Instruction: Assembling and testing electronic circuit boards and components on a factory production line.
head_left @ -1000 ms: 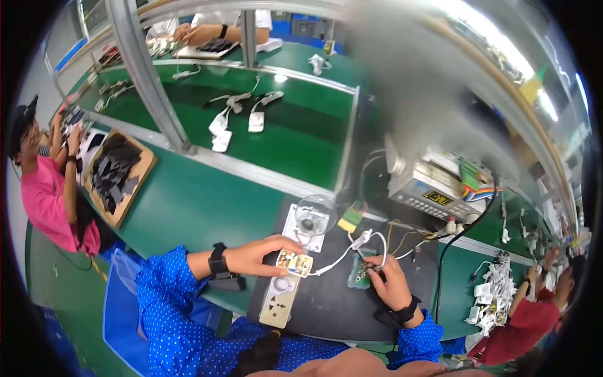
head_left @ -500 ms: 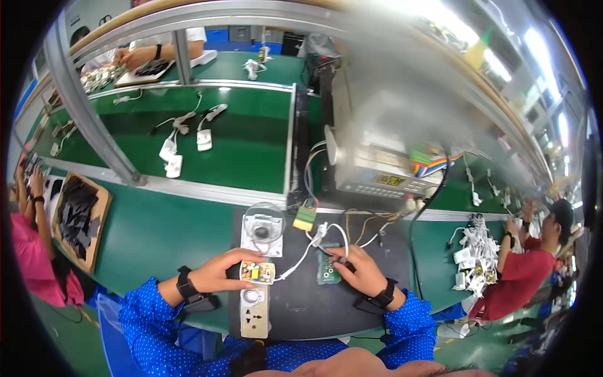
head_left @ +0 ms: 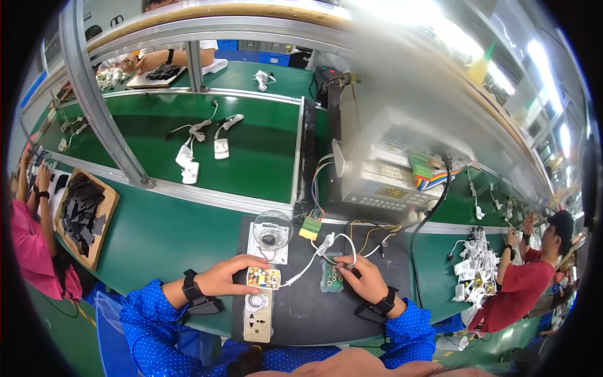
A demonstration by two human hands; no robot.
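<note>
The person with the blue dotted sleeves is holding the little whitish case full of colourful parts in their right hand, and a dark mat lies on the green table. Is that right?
Not quite: the left hand holds the little whitish case, as the head view shows. The blue dotted sleeves and the dark mat on the green table are right.

The socket block [head_left: 258, 328] looks plastic, the mat [head_left: 314, 314] smooth and matt.
</note>
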